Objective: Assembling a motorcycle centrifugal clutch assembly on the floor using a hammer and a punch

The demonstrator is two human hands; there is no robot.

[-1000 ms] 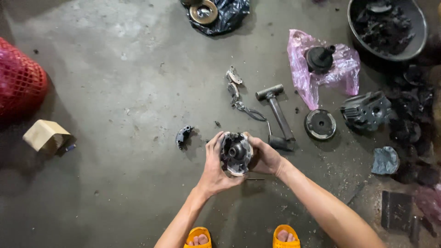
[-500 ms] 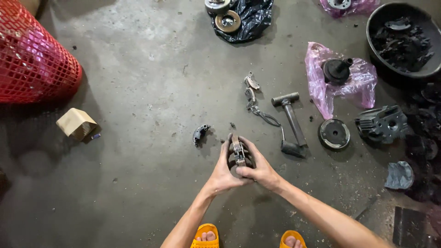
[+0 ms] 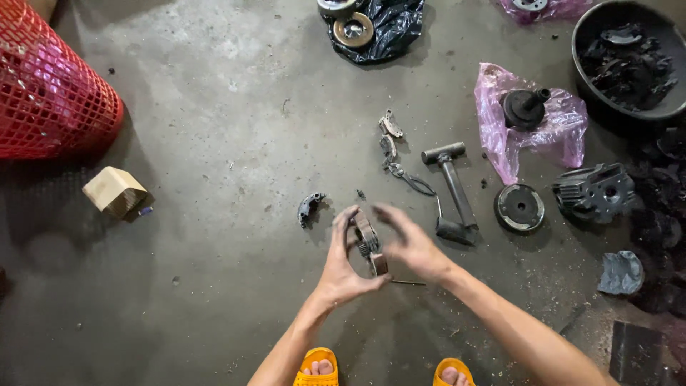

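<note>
You've got that round, greasy metal clutch-like part turned edge-on between your two hands, low over the concrete floor just ahead of your orange sandals. Your left hand is clamped on it from the left, thumb under the near edge. Your right hand is blurred, fingers spread, on the right side of it. I honestly can't tell if it's gripping or just brushing the face.

That's my worry. If only one hand really has it, an oily part held on edge can slip out, and your toes are right under it in open sandals. Grease on your fingers makes that more likely.

Other stuff to watch: the small curved dark metal shoe lying just left of and beyond your hands, and the thin dark pin on the floor just under your right wrist. Both look easy to kick or lose in the grime. The black hammer-like tool and the round black disc to the right sit close enough that a dropped part could bounce off them and roll.
</note>
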